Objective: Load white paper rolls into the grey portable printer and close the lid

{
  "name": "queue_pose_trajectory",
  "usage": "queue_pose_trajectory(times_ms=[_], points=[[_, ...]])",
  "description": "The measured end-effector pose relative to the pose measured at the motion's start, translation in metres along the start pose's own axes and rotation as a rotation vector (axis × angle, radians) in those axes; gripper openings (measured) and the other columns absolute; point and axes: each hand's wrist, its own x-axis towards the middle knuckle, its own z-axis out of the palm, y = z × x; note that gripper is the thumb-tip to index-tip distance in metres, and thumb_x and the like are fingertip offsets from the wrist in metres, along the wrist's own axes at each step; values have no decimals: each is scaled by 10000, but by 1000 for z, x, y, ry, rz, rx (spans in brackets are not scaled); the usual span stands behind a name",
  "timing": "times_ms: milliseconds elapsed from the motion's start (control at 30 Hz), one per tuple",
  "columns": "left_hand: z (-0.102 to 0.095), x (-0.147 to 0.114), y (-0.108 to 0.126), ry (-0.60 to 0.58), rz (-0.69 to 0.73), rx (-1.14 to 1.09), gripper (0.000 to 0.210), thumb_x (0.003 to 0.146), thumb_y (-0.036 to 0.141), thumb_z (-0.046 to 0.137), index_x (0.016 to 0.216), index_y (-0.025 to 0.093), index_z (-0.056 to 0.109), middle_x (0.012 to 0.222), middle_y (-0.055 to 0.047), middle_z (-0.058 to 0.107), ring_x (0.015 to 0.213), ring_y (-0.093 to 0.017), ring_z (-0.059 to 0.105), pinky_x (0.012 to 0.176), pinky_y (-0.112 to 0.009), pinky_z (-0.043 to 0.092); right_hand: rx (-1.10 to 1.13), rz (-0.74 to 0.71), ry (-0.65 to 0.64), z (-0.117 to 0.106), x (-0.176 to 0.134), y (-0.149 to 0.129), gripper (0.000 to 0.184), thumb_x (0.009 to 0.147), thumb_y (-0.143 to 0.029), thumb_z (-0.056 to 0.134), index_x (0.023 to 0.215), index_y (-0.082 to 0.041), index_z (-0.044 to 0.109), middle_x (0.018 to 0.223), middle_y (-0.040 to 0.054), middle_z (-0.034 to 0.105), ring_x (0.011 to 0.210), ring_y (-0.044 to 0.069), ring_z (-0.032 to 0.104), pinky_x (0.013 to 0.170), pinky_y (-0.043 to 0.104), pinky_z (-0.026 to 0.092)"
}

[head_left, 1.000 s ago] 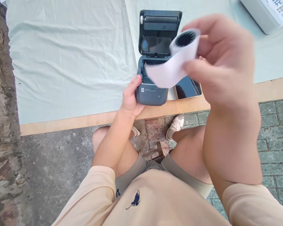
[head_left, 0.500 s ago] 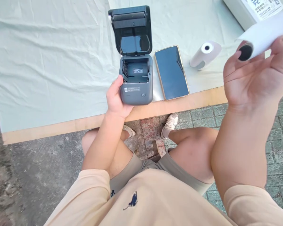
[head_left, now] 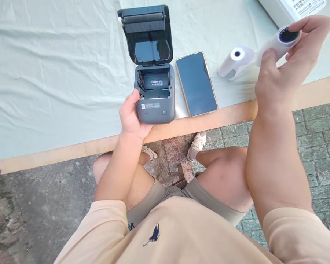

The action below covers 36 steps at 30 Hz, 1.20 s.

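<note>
A dark grey label printer point(head_left: 156, 110) stands near the table's front edge with its lid point(head_left: 148, 35) raised and its paper bay bare inside. My left hand point(head_left: 132, 115) grips the printer's lower left side, thumb along the front corner. Off to the right, my right hand point(head_left: 288, 62) is closed on a white label roll point(head_left: 272, 47). The roll is tilted, its black-cored end facing up toward me, with fingers at that end and the thumb on its side. Part of the roll is hidden behind the hand.
A phone point(head_left: 197, 84) with a dark screen lies right of the printer. Beyond it rests a second white paper roll point(head_left: 232, 64), partly unwound. A white box point(head_left: 288, 9) with a printed label sits at the back right. Pale cloth point(head_left: 57, 73) covers the wooden-edged table.
My right hand has turned over and moved left, swinging the label roll so its black-cored end points up. The left hand still holds the printer, lid raised.
</note>
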Motion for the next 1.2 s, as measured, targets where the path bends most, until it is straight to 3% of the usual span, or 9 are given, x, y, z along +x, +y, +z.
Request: queue_pose_trajectory(times_ms=[167, 233, 300, 433, 567, 767, 867, 1033, 1200], points=[[0, 0, 1, -43, 12, -63, 355, 1001, 375, 452, 953, 194, 753, 1092, -47, 819, 1023, -220, 755, 926, -379, 625, -126, -104, 65, -1, 3, 19, 383, 676, 6, 517, 946, -257, 447, 1011, 63, 545, 957, 196, 533, 965, 398, 418], [0, 0, 0, -33, 8, -49, 338, 986, 397, 484, 951, 201, 756, 1048, -50, 824, 1006, -221, 759, 910, -369, 637, -207, -290, 212, 0, 1, 19, 167, 851, -224, 532, 1013, -229, 492, 1040, 90, 526, 1039, 223, 541, 1026, 447, 408], [-1, 0, 0, -17, 0, -38, 313, 965, 411, 520, 941, 211, 760, 997, -43, 828, 979, -217, 767, 904, -352, 649, -319, -411, 275, 4, -5, 11, 326, 906, -467, 516, 1072, -189, 547, 1043, 108, 540, 1087, 263, 551, 1024, 492, 403], [-1, -1, 0, 1, -2, -35, 350, 964, 449, 517, 950, 203, 765, 995, -37, 832, 941, -208, 779, 884, -332, 665, -513, -197, 49, 23, -18, -16, 477, 639, -354, 764, 1066, -220, 600, 1084, 72, 667, 1320, 353, 506, 1115, 599, 265], [-1, -2, -1, 4, 5, -37, 354, 970, 444, 516, 973, 189, 760, 1025, -50, 831, 1004, -220, 782, 940, -352, 656, -494, -114, 26, 32, -19, -29, 418, 632, -248, 685, 1016, -233, 520, 1057, 46, 672, 1213, 282, 581, 1166, 610, 224], [-2, -1, -3, 10, -5, -29, 328, 927, 468, 569, 975, 213, 770, 1033, -48, 823, 1134, -257, 756, 937, -358, 643, 600, 25, -12, 41, -19, -46, 439, 697, -510, 558, 1038, -291, 391, 1133, 67, 565, 999, 223, 637, 808, 403, 525], [-3, -1, -4, 9, -21, -13, 332, 933, 476, 544, 971, 226, 759, 1056, -59, 813, 1163, -275, 742, 947, -392, 630, 800, 66, -160, 47, -35, -76, 460, 745, -491, 648, 1140, -333, 471, 1131, 32, 615, 1035, 222, 663, 751, 370, 544], [-2, -4, -5, -22, -20, 13, 275, 953, 408, 531, 1032, 233, 728, 1042, -40, 794, 1091, -246, 757, 932, -369, 613, 349, -381, -438, 50, -56, -131, 296, 823, -228, 673, 1105, -291, 609, 1159, 9, 718, 1103, 217, 693, 937, 394, 538], [1, -7, -7, -63, 54, 27, 198, 928, 367, 643, 1072, 246, 705, 970, -3, 771, 1084, -219, 761, 907, -308, 622, -152, -392, -600, 59, -56, -146, 251, 758, -183, 595, 979, -303, 585, 998, 35, 727, 950, 316, 674, 961, 528, 458]])
